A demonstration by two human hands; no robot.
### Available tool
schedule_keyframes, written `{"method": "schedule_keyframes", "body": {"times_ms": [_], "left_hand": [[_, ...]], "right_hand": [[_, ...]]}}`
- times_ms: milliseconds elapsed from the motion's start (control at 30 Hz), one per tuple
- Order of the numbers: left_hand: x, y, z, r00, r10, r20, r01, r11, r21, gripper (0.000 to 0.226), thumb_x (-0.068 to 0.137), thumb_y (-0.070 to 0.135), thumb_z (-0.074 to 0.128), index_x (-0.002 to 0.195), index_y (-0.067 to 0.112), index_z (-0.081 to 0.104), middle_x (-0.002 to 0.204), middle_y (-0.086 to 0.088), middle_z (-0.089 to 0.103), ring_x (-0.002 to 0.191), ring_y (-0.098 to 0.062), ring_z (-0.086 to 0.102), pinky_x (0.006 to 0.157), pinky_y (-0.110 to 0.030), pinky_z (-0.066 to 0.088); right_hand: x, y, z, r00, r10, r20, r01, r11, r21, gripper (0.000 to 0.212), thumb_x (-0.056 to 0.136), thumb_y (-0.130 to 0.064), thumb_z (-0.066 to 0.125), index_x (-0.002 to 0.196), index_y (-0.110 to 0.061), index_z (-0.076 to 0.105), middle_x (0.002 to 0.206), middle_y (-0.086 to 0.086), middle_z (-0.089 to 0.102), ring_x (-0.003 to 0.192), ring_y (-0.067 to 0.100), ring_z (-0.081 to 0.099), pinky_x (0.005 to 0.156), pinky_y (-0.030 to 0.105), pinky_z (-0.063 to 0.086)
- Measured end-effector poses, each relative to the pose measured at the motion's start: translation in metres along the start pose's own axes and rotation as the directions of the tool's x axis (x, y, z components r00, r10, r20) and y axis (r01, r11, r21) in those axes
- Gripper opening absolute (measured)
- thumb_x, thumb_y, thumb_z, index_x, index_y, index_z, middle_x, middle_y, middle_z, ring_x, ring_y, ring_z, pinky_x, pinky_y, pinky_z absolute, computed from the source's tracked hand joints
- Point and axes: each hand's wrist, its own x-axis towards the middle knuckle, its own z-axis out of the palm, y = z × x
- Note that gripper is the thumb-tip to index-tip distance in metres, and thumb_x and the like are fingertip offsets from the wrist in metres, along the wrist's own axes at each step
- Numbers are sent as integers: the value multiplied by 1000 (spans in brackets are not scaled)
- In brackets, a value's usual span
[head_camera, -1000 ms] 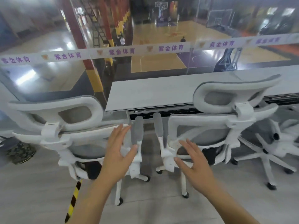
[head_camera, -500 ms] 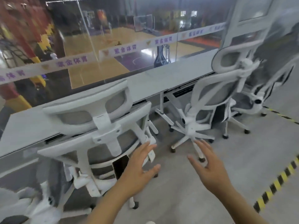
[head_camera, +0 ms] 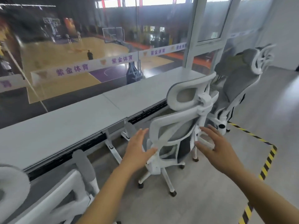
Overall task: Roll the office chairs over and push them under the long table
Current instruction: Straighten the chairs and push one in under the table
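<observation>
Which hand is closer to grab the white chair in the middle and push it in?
Left, narrowly. The left hand lies open with its thumb at the middle chair backrest's edge. The right hand, also open, hovers by the other side. Both will probably push together.

bare floor (head_camera: 202,199) right of middle chair (head_camera: 176,133), long table (head_camera: 64,126) beyond

The middle chair (head_camera: 181,126) has a smooth, glossy white plastic frame with grey mesh cloth stretched across its back and headrest. The long desk (head_camera: 64,126) shows a matt, smooth pale-grey top. The floor (head_camera: 202,199) looks like matt grey concrete, edged at right with yellow-and-black striped tape (head_camera: 267,160).
</observation>
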Motion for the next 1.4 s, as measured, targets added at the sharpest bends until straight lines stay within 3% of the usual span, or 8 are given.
{"method": "schedule_keyframes", "body": {"times_ms": [133,267,500,600,700,933,1167,1400], "left_hand": [[82,29,18,1000,4,29,-7,995,104,81,87,53,65,154,30,24,162,7,18,149,-13,13,119,-37,16],[134,37,50,999,-31,40,23,985,169,78,85,59,64,150,30,32,158,6,30,146,-18,24,119,-40,24],[149,52,99,973,-87,-212,143,953,266,74,85,65,59,146,29,40,148,7,37,140,-15,29,114,-33,26],[149,64,114,927,-160,-339,246,943,226,72,79,67,64,137,26,49,138,7,46,129,-16,40,108,-34,34],[151,79,123,875,-270,-402,337,935,106,66,75,66,70,124,27,53,124,10,48,117,-10,43,90,-28,40],[130,93,144,796,-345,-497,415,909,34,58,70,64,76,110,26,57,109,17,46,109,-5,43,83,-18,38],[87,98,154,715,-375,-591,445,895,-31,50,68,58,80,104,31,57,106,26,47,106,6,45,75,-11,36],[59,95,144,696,-367,-617,445,895,-31,51,64,57,82,101,30,59,106,19,50,96,1,51,76,-5,38]], "right_hand": [[76,23,-28,1000,19,5,-18,997,-69,67,87,-48,64,147,-33,40,159,-3,26,147,17,23,115,40,28],[127,59,-45,997,39,64,-31,992,-119,73,85,-52,65,149,-35,35,161,-2,23,146,21,26,113,40,29],[245,122,-61,970,0,245,92,927,-364,100,71,-79,58,153,-40,15,164,-2,11,149,27,11,116,56,23],[281,142,-62,925,-45,376,195,907,-372,100,66,-86,53,151,-41,25,162,-8,20,148,28,15,114,59,23],[305,164,-64,877,-124,464,315,878,-361,100,58,-96,44,143,-43,39,156,-11,31,148,27,15,115,58,19],[299,198,-56,835,-436,335,500,856,-133,93,57,-95,41,126,-35,61,135,-5,54,145,31,19,116,54,18],[275,198,-46,791,-543,281,582,809,-77,89,63,-92,41,119,-29,68,121,-1,60,138,40,31,106,68,26],[255,189,-31,778,-552,301,598,797,-83,88,63,-90,42,119,-29,69,125,1,59,139,38,30,108,68,23]]}}
